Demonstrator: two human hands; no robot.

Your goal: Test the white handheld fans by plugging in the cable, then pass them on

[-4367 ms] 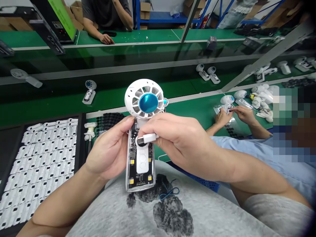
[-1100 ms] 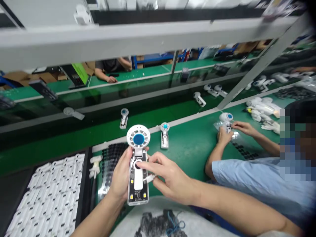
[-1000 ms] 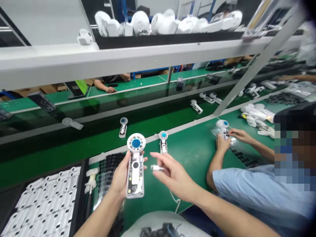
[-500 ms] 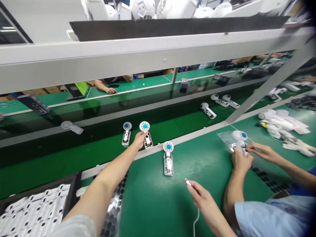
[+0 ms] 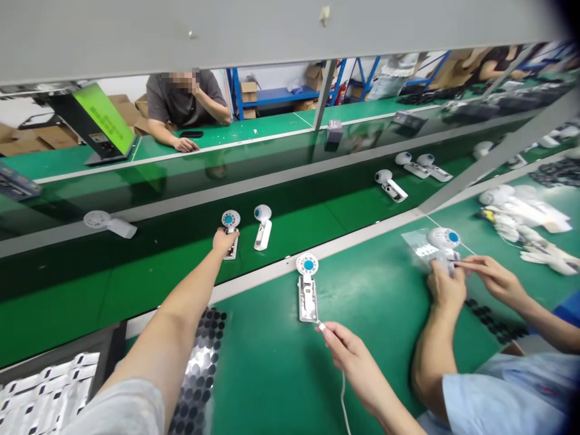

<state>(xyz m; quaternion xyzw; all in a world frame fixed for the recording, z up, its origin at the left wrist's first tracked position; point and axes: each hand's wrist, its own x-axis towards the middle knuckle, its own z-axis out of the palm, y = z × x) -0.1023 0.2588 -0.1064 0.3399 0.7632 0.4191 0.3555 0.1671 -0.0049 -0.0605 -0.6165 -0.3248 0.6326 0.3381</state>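
Note:
My left hand (image 5: 223,240) reaches over the dark green belt, with its fingers closed around the handle of a handheld fan (image 5: 231,220) that has a round head and blue centre. Beside it on the belt, a second fan (image 5: 262,227) shows its white casing. On the green table lies another fan (image 5: 308,290), its handle open and inner parts showing. My right hand (image 5: 348,350) pinches the plug of a white USB cable (image 5: 344,399) at the bottom end of that fan. Whether the plug is inserted I cannot tell.
A co-worker's hands (image 5: 446,281) work on a fan at the right. Several fans (image 5: 392,185) lie farther along the belt. At lower left are a tray of white casings (image 5: 49,393) and a sheet of black discs (image 5: 194,374). A grey beam (image 5: 272,36) crosses overhead.
My left hand has let go of the right-hand fan on the belt, which now lies turned, and grips the one to its left. The right hand has brought the plug to the table fan.

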